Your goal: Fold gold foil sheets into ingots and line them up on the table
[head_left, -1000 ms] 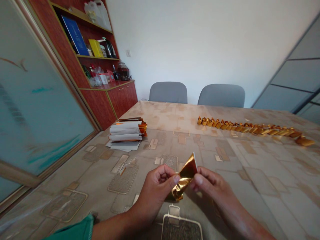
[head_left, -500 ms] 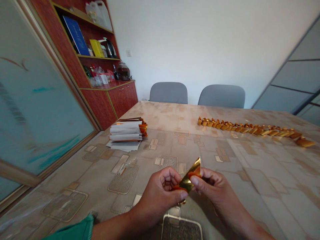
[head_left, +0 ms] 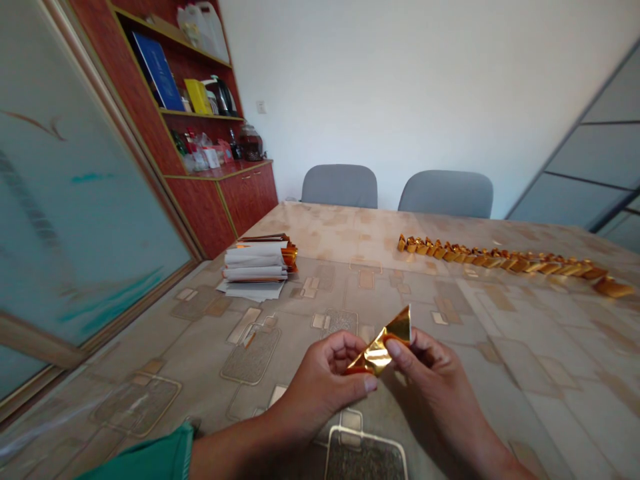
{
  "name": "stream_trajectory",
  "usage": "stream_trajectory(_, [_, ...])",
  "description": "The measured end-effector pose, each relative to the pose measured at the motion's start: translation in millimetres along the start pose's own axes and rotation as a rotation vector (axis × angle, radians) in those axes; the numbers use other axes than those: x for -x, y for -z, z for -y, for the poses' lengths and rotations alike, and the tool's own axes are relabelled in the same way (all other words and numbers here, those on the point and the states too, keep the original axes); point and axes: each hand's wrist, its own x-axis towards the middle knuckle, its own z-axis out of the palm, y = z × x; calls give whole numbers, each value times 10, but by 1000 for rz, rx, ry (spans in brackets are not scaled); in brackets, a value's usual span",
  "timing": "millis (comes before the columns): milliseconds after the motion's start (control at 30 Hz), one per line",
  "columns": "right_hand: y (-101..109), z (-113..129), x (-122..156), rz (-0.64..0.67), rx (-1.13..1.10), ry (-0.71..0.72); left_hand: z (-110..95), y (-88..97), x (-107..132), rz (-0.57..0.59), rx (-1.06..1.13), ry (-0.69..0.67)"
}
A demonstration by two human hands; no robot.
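Folded gold foil triangle [head_left: 383, 353] held above the surface, long axis rising from left hand [head_left: 320, 393] up to right hand [head_left: 435, 390]. Right grip pinches the foil's bulk, thumb pressed on it, so is nearer; left grip curls round the lower tip.

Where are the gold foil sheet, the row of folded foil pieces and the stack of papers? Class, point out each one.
Gold foil sheet [head_left: 383, 351]: head view, on its shiny central fold.
Row of folded foil pieces [head_left: 500, 262]: head view, on the row's middle.
Stack of papers [head_left: 255, 261]: head view, on the white sheets' front edges.
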Motion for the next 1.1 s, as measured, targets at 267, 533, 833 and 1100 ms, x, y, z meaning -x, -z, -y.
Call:
stream_trajectory(267, [-50,8,40,-1,-34,-46,-14,3,-3,-5,-90,-66])
stream_trajectory(533, [-66,18,56,-17,38,21,-15,6,8,33,-39,-58])
stream_trajectory(833, [-41,76,3,-4,-10,-82,-101,79,-27,-43,-129,-94])
stream_trajectory(1100, [101,310,-2,184,22,-164,-112,171,-14,113,-211,19])
